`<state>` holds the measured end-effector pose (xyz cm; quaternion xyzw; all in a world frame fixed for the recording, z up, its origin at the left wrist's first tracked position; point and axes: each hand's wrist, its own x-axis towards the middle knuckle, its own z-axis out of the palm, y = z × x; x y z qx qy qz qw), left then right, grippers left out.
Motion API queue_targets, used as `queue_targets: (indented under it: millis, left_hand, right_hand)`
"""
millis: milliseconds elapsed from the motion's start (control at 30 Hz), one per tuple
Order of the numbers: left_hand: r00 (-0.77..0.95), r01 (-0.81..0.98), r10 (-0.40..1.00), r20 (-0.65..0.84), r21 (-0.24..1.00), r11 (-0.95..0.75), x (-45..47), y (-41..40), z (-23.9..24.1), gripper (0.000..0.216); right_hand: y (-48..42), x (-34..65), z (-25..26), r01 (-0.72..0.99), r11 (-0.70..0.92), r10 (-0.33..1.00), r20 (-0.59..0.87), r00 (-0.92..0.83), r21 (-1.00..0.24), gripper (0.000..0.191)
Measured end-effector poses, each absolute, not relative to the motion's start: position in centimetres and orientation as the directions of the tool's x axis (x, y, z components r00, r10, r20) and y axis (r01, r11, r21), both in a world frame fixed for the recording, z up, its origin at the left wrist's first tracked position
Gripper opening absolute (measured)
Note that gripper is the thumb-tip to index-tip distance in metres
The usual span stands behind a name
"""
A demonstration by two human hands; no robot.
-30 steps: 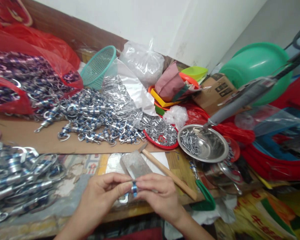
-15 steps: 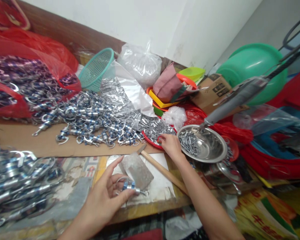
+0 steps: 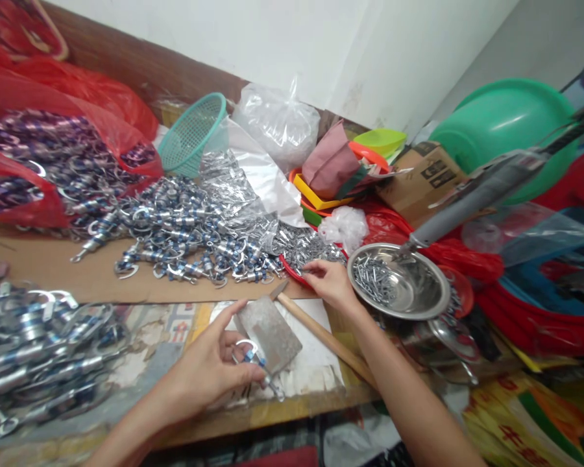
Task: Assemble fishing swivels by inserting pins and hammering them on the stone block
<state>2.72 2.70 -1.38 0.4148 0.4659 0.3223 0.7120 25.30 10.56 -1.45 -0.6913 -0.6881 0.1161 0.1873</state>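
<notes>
My left hand (image 3: 224, 363) is closed on a small blue-and-silver hooked metal fitting (image 3: 254, 355), held between thumb and fingers with its ring end pointing down to the right. Right beside it, a grey metal block (image 3: 272, 334) lies on white paper (image 3: 316, 376). My right hand (image 3: 331, 280) is at the near edge of a red tray (image 3: 292, 267) heaped with small silver metal parts (image 3: 311, 246). Its thumb and fingertips are pinched together; what lies between them is too small to make out. Under that forearm runs a hammer's wooden handle (image 3: 321, 331).
Finished-looking hooked fittings (image 3: 185, 227) spread over cardboard, with another heap (image 3: 39, 350) at the near left. A steel bowl (image 3: 445, 292) of pins stands right of my right hand. A grey-handled tool (image 3: 477, 194) slants above it. Behind are a teal basket (image 3: 194, 130) and a carton (image 3: 421, 181).
The fitting in my left hand has tilted, its ring end now lower. My right hand's fingers have shifted slightly left over the tray and drawn together. The view has moved a little.
</notes>
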Motion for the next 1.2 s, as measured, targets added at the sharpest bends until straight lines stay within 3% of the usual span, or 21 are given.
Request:
queue_targets:
  millis: [167, 267, 400, 600, 767, 833, 900, 967, 1033, 1100, 1200]
  left_hand:
    - [0.386, -0.123, 0.831, -0.401, 0.87, 0.477, 2.5, 3.0, -2.2, 0.107]
    - [0.397, -0.159, 0.834, -0.383, 0.866, 0.473, 2.4, 2.9, -2.7, 0.107]
    - [0.391, -0.179, 0.847, -0.361, 0.873, 0.454, 2.3, 2.7, -3.0, 0.106]
    - [0.413, -0.202, 0.844, -0.343, 0.869, 0.452, 2.4, 2.7, -3.1, 0.106]
    - [0.377, -0.181, 0.854, -0.358, 0.876, 0.447, 2.3, 2.7, -3.2, 0.107]
    - [0.361, -0.169, 0.859, -0.362, 0.881, 0.442, 2.3, 2.7, -3.1, 0.107]
    - [0.358, -0.163, 0.859, -0.367, 0.881, 0.444, 2.4, 2.7, -3.0, 0.108]
    - [0.354, -0.16, 0.857, -0.374, 0.879, 0.45, 2.4, 2.7, -2.9, 0.108]
    - [0.346, -0.155, 0.857, -0.382, 0.877, 0.454, 2.4, 2.6, -2.8, 0.108]
    - [0.344, -0.152, 0.858, -0.381, 0.879, 0.452, 2.4, 2.6, -2.8, 0.107]
    - [0.351, -0.159, 0.859, -0.373, 0.88, 0.447, 2.4, 2.6, -2.9, 0.106]
  right_hand:
    - [3.5, 22.1, -0.8, 0.657, 0.366, 0.926, 0.192, -0.324, -0.659, 0.01]
    - [1.8, 21.4, 0.1, 0.611, 0.48, 0.855, 0.18, -0.486, -0.63, 0.013]
    - [2.2, 20.4, 1.0, 0.633, 0.507, 0.82, 0.102, -0.563, -0.586, 0.012]
    - [2.5, 18.3, -0.4, 0.69, 0.421, 0.885, 0.1, -0.454, -0.588, 0.019]
    - [2.1, 19.7, -1.5, 0.575, 0.335, 0.942, 0.255, -0.217, -0.747, 0.015]
    - [2.0, 21.5, -2.3, 0.649, 0.282, 0.946, 0.319, -0.064, -0.706, 0.016]
    - [2.0, 23.5, -3.3, 0.805, 0.204, 0.946, 0.322, -0.016, -0.557, 0.021]
    - [2.0, 25.2, -4.5, 0.912, 0.147, 0.97, 0.236, -0.057, -0.382, 0.03]
    - [1.8, 25.9, -5.2, 0.948, 0.122, 0.986, 0.149, -0.08, -0.295, 0.031]
    - [1.6, 25.7, -5.2, 0.945, 0.119, 0.984, 0.166, -0.07, -0.306, 0.032]
    - [1.2, 23.7, -3.7, 0.849, 0.226, 0.956, 0.277, -0.098, -0.478, 0.028]
